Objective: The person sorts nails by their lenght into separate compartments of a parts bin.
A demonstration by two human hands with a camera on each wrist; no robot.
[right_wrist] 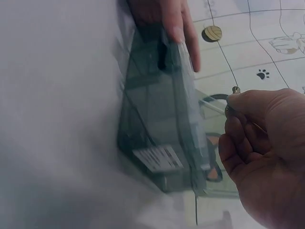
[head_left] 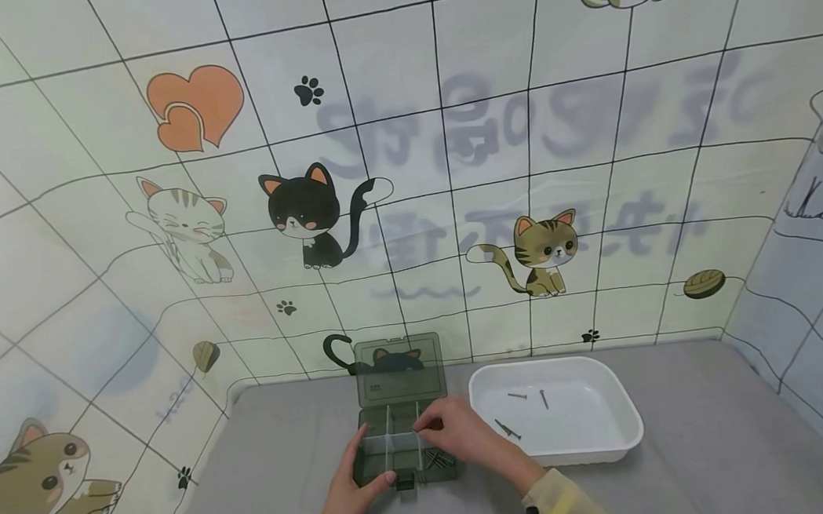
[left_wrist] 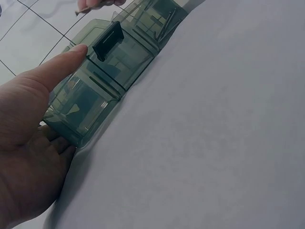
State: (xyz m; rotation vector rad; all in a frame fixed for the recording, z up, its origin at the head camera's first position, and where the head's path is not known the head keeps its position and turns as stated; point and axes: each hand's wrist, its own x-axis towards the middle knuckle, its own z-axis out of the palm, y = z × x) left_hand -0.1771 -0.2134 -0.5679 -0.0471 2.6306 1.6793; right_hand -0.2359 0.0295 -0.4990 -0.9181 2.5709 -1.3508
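Observation:
A green see-through compartment box (head_left: 405, 477) stands on the grey cloth with its lid (head_left: 391, 384) raised at the back. My left hand (head_left: 351, 485) grips the box's front left corner, thumb on the front edge by the dark latch (left_wrist: 108, 42) and fingers along the side. Over the compartments, my right hand (head_left: 457, 431) pinches a small screw (left_wrist: 82, 12) between thumb and fingertips. Its head (right_wrist: 236, 89) pokes out above the thumb in the right wrist view. Several dark screws (head_left: 438, 460) lie in the front right compartment.
To the right of the box sits a white tray (head_left: 593, 456) with several loose screws (head_left: 508, 429) in it. Behind the table hangs a white grid-patterned sheet (head_left: 416, 209) printed with cartoon cats. Grey cloth (head_left: 691, 428) covers the table.

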